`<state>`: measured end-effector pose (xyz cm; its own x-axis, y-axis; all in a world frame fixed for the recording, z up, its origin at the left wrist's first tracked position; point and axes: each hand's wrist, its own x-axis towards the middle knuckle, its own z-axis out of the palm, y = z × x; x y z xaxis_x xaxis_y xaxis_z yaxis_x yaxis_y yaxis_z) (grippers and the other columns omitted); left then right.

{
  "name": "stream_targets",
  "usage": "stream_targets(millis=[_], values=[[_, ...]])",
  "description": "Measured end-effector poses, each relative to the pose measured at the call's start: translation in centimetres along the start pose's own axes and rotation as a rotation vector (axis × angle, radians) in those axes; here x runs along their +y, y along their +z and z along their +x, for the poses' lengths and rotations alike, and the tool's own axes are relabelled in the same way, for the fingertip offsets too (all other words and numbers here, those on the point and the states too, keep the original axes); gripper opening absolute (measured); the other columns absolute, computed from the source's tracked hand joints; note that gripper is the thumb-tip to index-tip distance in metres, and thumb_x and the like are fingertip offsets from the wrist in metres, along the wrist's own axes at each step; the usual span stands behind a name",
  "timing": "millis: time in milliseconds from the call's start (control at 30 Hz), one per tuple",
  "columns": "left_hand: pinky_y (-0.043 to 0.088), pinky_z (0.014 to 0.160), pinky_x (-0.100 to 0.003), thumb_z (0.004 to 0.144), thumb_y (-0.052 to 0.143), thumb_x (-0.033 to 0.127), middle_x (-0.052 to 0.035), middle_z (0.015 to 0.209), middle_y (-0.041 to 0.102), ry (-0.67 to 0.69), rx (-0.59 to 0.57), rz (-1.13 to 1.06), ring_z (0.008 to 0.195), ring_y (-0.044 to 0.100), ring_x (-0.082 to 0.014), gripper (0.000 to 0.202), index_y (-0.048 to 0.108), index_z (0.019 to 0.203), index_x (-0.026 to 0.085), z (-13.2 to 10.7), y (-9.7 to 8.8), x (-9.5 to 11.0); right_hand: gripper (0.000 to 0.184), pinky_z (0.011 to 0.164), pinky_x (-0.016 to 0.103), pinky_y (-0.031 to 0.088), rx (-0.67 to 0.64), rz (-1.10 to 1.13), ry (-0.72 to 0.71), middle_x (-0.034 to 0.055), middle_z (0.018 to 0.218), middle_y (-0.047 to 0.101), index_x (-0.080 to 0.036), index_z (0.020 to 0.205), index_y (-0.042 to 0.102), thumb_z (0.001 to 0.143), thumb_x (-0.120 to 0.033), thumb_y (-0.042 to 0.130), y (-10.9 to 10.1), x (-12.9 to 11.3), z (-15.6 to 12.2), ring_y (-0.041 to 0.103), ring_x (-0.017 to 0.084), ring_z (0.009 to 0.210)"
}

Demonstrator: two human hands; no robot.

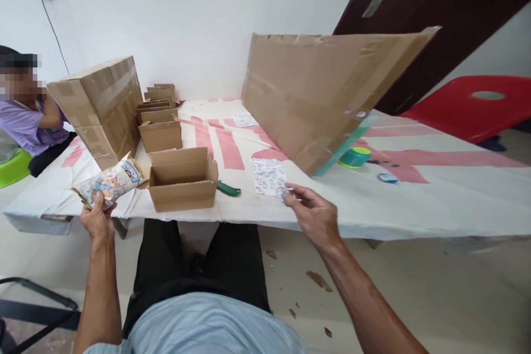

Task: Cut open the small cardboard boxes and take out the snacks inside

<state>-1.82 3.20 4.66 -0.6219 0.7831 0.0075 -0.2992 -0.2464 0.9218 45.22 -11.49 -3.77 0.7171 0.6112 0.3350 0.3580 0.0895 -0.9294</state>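
My left hand (pixel 99 218) is closed round the lower side of a plump printed packet (pixel 111 181) with a cartoon picture on it. The packet is held tilted, just left of an open cardboard box (pixel 182 193) at the table's front edge. A small pale piece is pinched between the thumb and fingers of my right hand (pixel 313 210), at the corner of a white sheet with printed figures (pixel 267 176). Whether that piece is loose or still part of the sheet cannot be made out. Between box and sheet lies a green-handled tool (pixel 228 189), partly hidden by the box.
Several small open boxes (pixel 161 128) line up behind, beside a large taped carton (pixel 99 102). A big cardboard panel (pixel 323 88) stands slanted at centre right. Near it are a green tape roll (pixel 355 157) and a small blue-white roll (pixel 387 177). A person (pixel 33 116) sits at left.
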Motion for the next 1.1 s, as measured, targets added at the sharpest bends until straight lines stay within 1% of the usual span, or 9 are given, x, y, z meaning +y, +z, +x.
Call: stream_targets(millis=[133,267,400,600,767,867,933,1000,1100], values=[[0.055,0.05,-0.023,0.078,0.076,0.028,-0.0007,0.082,0.068,-0.132,0.052,0.062,0.056,0.068,-0.0129,0.029,0.059,0.098,0.016,1.5,-0.2,-2.7,0.041,0.071,0.034,0.06,-0.233,0.233,0.035,0.0042,0.085,0.075,-0.022,0.099,0.08,0.073,-0.052,0.085,4.3,-6.2,-5.2,0.068,0.02,0.075],[0.053,0.05,-0.023,0.08,0.072,0.026,-0.0005,0.083,0.066,-0.158,0.086,0.046,0.054,0.067,-0.0134,0.026,0.056,0.099,0.017,3.5,0.3,-3.5,0.037,0.072,0.032,0.061,-0.382,0.36,0.031,0.0038,0.088,0.077,-0.023,0.1,0.078,0.076,-0.051,0.087,7.2,-9.5,-8.2,0.069,0.019,0.077],[0.054,0.054,-0.021,0.083,0.068,0.029,0.002,0.084,0.063,-0.138,0.144,-0.001,0.057,0.065,-0.0103,0.026,0.053,0.102,0.02,5.2,-0.3,-3.4,0.034,0.074,0.031,0.062,-0.46,0.397,0.018,0.0034,0.091,0.077,-0.024,0.099,0.077,0.079,-0.051,0.086,8.4,-11.1,-9.4,0.071,0.019,0.078],[0.057,0.059,-0.023,0.082,0.068,0.038,0.0011,0.087,0.063,-0.099,0.102,0.007,0.065,0.066,-0.0116,0.031,0.055,0.103,0.02,5.3,-1.4,-4.3,0.03,0.076,0.031,0.061,-0.505,0.402,-0.007,0.0028,0.091,0.077,-0.025,0.096,0.075,0.082,-0.049,0.084,9.4,-12.3,-9.6,0.071,0.019,0.081],[0.059,0.062,-0.026,0.082,0.069,0.037,0.0004,0.087,0.063,-0.077,0.075,0.145,0.069,0.065,-0.0126,0.029,0.056,0.1,0.019,4.4,-0.3,-6.2,0.032,0.078,0.033,0.061,-0.515,0.448,0.017,0.0039,0.092,0.077,-0.025,0.094,0.075,0.08,-0.051,0.086,9.6,-13.1,-9.8,0.071,0.02,0.084],[0.058,0.061,-0.031,0.077,0.074,0.031,-0.0022,0.082,0.065,-0.095,-0.005,0.291,0.068,0.065,-0.0169,0.024,0.06,0.089,0.016,3.9,0.4,-7.0,0.033,0.08,0.033,0.062,-0.524,0.463,0.029,0.0036,0.093,0.077,-0.025,0.094,0.076,0.079,-0.052,0.088,9.4,-13.6,-10.1,0.071,0.02,0.085],[0.058,0.062,-0.035,0.068,0.081,0.026,-0.0057,0.077,0.067,-0.105,-0.088,0.404,0.073,0.068,-0.024,0.024,0.063,0.079,0.015,3.7,0.4,-6.6,0.033,0.079,0.033,0.062,-0.535,0.47,0.031,0.0034,0.092,0.078,-0.025,0.094,0.076,0.079,-0.052,0.088,9.2,-13.9,-10.2,0.072,0.02,0.085],[0.058,0.069,-0.038,0.057,0.087,0.02,-0.0097,0.082,0.07,-0.07,-0.121,0.509,0.089,0.07,-0.0321,0.028,0.064,0.074,0.017,3.2,0.1,-5.2,0.033,0.079,0.033,0.063,-0.56,0.473,0.037,0.0037,0.094,0.078,-0.025,0.095,0.076,0.08,-0.052,0.088,9.0,-14.1,-10.4,0.073,0.02,0.085],[0.057,0.079,-0.037,0.058,0.088,0.024,-0.0118,0.101,0.071,0.2,-0.12,0.661,0.105,0.067,-0.0338,0.029,0.071,0.08,0.02,1.0,-0.5,-1.4,0.033,0.079,0.033,0.063,-0.602,0.464,0.044,0.004,0.094,0.078,-0.025,0.094,0.075,0.081,-0.052,0.087,8.9,-14.3,-10.9,0.073,0.02,0.084]])
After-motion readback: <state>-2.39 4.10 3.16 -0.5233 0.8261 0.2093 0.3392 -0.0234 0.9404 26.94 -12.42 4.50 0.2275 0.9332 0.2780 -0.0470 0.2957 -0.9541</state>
